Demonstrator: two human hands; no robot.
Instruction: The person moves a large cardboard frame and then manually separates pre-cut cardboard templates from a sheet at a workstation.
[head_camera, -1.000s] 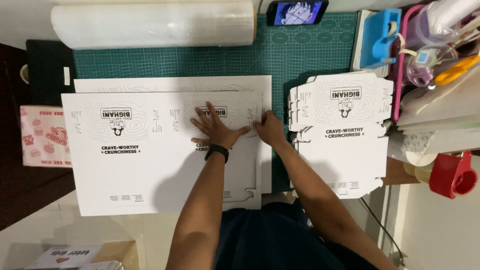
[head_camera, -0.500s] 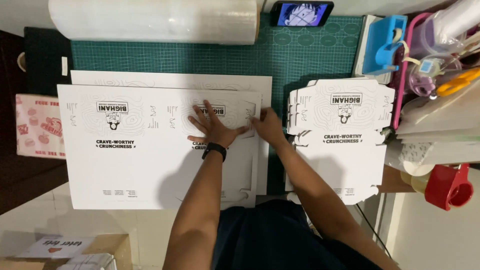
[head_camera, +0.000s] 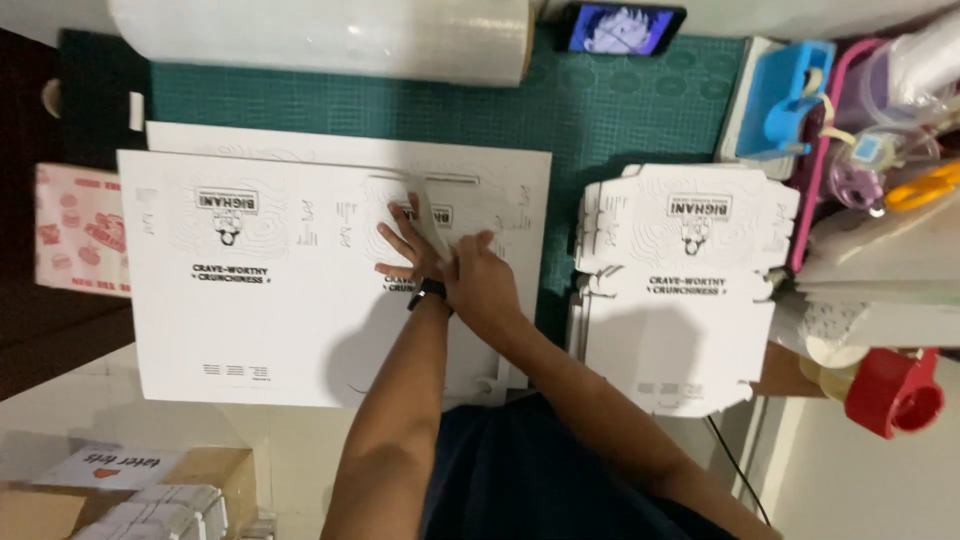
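Observation:
A large white printed cardboard sheet (head_camera: 260, 300) lies on top of a stack of like sheets on a green cutting mat (head_camera: 620, 110). My left hand (head_camera: 405, 245), with a black watch on its wrist, presses flat on the sheet, fingers spread. My right hand (head_camera: 485, 285) lies right beside it, just touching. It holds the lower end of a narrow cardboard flap (head_camera: 430, 212) that stands up out of the sheet between the two hands.
A pile of die-cut white box blanks (head_camera: 680, 300) sits to the right. A roll of clear film (head_camera: 320, 35) and a phone (head_camera: 620, 25) lie at the far edge. Also here: a blue tape dispenser (head_camera: 790, 90), a red tape dispenser (head_camera: 895, 390), a pink printed box (head_camera: 80, 230), and a brown carton (head_camera: 120, 490).
My right hand has moved left to meet my left hand. A narrow flap that lay flat now stands up from the sheet.

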